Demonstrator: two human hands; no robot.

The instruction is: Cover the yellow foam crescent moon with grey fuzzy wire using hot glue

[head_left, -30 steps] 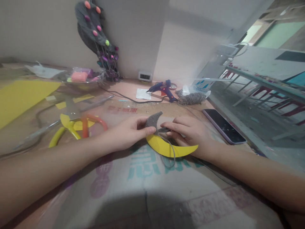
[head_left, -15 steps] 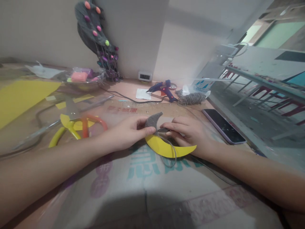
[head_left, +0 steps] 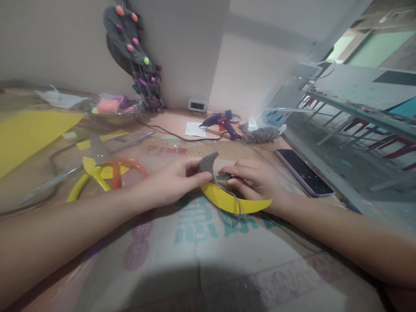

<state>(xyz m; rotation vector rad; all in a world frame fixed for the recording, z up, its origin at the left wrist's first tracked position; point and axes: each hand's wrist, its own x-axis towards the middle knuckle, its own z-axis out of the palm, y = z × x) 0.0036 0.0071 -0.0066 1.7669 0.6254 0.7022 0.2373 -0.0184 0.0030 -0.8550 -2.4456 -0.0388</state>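
A yellow crescent shape lies on the cardboard-covered table. Its upper tip is wrapped in grey yarn. My left hand pinches the wrapped part with thumb and fingers. My right hand rests on the crescent's right side and pinches the grey yarn strand close to the wrapped end. The strand loops down over the yellow face.
A blue glue gun and a bundle of grey yarn lie behind my hands. A phone lies to the right near the table edge. Scissors with yellow and orange handles and yellow sheets lie left.
My hands have barely moved. The crescent has shifted slightly and the yarn loop on it has drawn a little tighter.
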